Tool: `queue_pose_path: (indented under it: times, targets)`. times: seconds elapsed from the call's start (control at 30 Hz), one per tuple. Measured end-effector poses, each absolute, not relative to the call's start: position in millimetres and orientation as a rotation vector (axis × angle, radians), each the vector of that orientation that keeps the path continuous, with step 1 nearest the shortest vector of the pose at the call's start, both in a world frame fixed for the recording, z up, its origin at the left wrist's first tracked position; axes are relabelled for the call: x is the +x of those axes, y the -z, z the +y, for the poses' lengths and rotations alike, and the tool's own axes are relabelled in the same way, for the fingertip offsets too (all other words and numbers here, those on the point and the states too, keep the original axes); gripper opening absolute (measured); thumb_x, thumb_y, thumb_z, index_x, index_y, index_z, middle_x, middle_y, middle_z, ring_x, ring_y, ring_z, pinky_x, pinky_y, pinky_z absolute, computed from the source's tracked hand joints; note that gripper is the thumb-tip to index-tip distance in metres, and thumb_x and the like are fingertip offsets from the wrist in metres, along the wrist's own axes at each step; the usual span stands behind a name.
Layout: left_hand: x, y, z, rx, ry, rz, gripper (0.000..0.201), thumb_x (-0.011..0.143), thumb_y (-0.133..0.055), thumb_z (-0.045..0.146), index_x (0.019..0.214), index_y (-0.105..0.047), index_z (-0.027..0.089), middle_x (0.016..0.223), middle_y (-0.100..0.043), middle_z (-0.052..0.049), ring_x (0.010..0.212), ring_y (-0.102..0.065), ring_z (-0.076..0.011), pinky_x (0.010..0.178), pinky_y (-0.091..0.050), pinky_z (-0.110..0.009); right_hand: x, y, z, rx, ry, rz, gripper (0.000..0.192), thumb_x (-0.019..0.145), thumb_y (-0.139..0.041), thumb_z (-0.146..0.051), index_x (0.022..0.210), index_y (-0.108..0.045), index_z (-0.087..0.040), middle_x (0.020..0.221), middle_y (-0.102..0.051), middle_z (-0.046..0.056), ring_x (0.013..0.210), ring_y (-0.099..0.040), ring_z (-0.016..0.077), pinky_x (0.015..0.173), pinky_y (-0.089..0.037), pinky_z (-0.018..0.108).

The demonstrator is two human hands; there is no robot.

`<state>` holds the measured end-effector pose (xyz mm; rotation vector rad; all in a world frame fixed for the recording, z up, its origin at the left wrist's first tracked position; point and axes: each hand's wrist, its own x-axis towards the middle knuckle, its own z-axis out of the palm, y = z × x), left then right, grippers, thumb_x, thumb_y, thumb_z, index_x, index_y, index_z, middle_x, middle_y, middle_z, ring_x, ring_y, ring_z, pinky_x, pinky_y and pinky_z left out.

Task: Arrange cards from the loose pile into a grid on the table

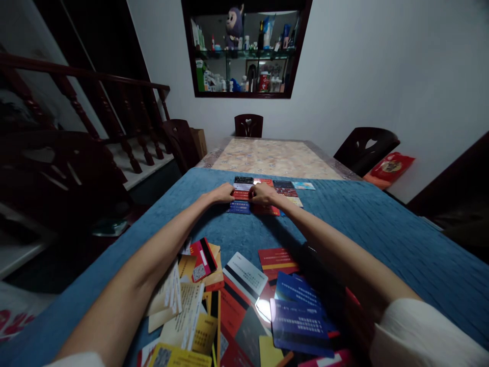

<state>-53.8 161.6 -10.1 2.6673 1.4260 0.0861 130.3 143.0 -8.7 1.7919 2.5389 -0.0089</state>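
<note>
Both my arms reach forward over the blue cloth to cards laid edge to edge in rows. My left hand (223,193) has its fingers curled together at the left edge of a red card (241,195). At that card's right edge, the bent fingers of my right hand (263,193) are pinched. Whether the card is lifted or lies flat I cannot tell. A pale card (243,187) and a black card (243,180) lie beyond it, and a blue card (239,207) lies nearer me. My right hand partly hides other red cards.
Close to me lies a loose heap of overlapping cards, including a silver card (245,277) and a dark blue card (300,326). The blue cloth (382,244) covers the near table; a patterned tabletop (273,157) shows beyond. Chairs stand around, and a red bag (391,167) is at right.
</note>
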Motion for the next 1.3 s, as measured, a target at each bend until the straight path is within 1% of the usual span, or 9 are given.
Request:
queue_pose_path:
  times: [0.17,0.37,0.53,0.73,0.87,1.07,1.2,1.3]
  targets:
    - [-55.5,12.2,163.2,2.630,-0.146,1.440,0.023,0.073,-0.058,0.014,0.092,-0.072,0.012,0.083,-0.071,-0.006,0.078,-0.065,-0.0192,0.070,-0.047,-0.022,130.3,9.3,143.5,1.804,0.031,2.546,0.034,0.083,-0.061,-0.035,0.112,-0.073,-0.020,0.110,-0.073,0.011,0.102,-0.067,0.0247,0.079,-0.048,0.025]
    - [-58.2,15.1,162.6,2.540,-0.237,1.453,0.030,0.073,-0.058,0.017,0.099,-0.072,0.012,0.084,-0.072,-0.004,0.077,-0.066,-0.0186,0.068,-0.048,-0.022,129.2,10.5,143.8,1.791,0.036,2.572,0.032,0.083,-0.061,-0.030,0.110,-0.074,-0.017,0.109,-0.074,0.011,0.099,-0.068,0.0232,0.078,-0.048,0.023]
    - [-58.0,17.0,163.8,2.460,-0.290,1.539,0.033,0.070,-0.059,0.014,0.100,-0.074,0.011,0.081,-0.072,-0.006,0.078,-0.066,-0.0199,0.071,-0.050,-0.024,128.4,11.7,145.0,1.776,0.038,2.584,0.032,0.083,-0.061,-0.027,0.110,-0.074,-0.016,0.108,-0.074,0.012,0.096,-0.068,0.0221,0.077,-0.048,0.022]
    - [-56.9,18.7,166.5,2.394,-0.304,1.601,0.039,0.068,-0.060,0.012,0.104,-0.074,0.012,0.091,-0.074,-0.007,0.084,-0.068,-0.0211,0.077,-0.053,-0.026,128.2,11.1,143.3,1.775,0.035,2.589,0.033,0.082,-0.060,-0.025,0.111,-0.074,-0.016,0.109,-0.074,0.012,0.097,-0.068,0.0221,0.075,-0.048,0.022]
    - [-57.1,17.8,166.3,2.381,-0.301,1.606,0.042,0.066,-0.063,0.012,0.107,-0.073,0.014,0.096,-0.074,-0.006,0.090,-0.068,-0.0211,0.080,-0.053,-0.025,127.8,11.0,141.0,1.773,0.021,2.595,0.033,0.082,-0.060,-0.024,0.111,-0.074,-0.016,0.109,-0.074,0.012,0.098,-0.068,0.0225,0.078,-0.048,0.023]
    - [-56.0,14.9,159.2,2.389,-0.306,1.597,0.039,0.070,-0.060,0.012,0.107,-0.073,0.012,0.099,-0.074,-0.009,0.093,-0.068,-0.0222,0.082,-0.053,-0.026,125.9,11.0,137.7,1.780,-0.029,2.584,0.036,0.081,-0.062,-0.025,0.114,-0.074,-0.016,0.110,-0.073,0.014,0.102,-0.067,0.0247,0.083,-0.048,0.024]
    - [-56.6,13.5,150.6,2.396,-0.326,1.622,0.037,0.073,-0.062,0.019,0.108,-0.073,0.011,0.098,-0.074,-0.010,0.093,-0.068,-0.0237,0.082,-0.053,-0.028,126.1,7.4,131.7,1.769,-0.069,2.588,0.037,0.084,-0.058,-0.025,0.116,-0.072,-0.015,0.111,-0.073,0.016,0.102,-0.067,0.0267,0.083,-0.049,0.028]
    - [-59.7,10.7,140.4,2.401,-0.359,1.663,0.040,0.075,-0.063,0.025,0.112,-0.071,0.013,0.104,-0.073,-0.010,0.100,-0.065,-0.0265,0.085,-0.052,-0.033,128.5,3.0,123.5,1.756,-0.102,2.612,0.039,0.086,-0.056,-0.026,0.121,-0.069,-0.014,0.115,-0.071,0.016,0.108,-0.064,0.0286,0.086,-0.048,0.031]
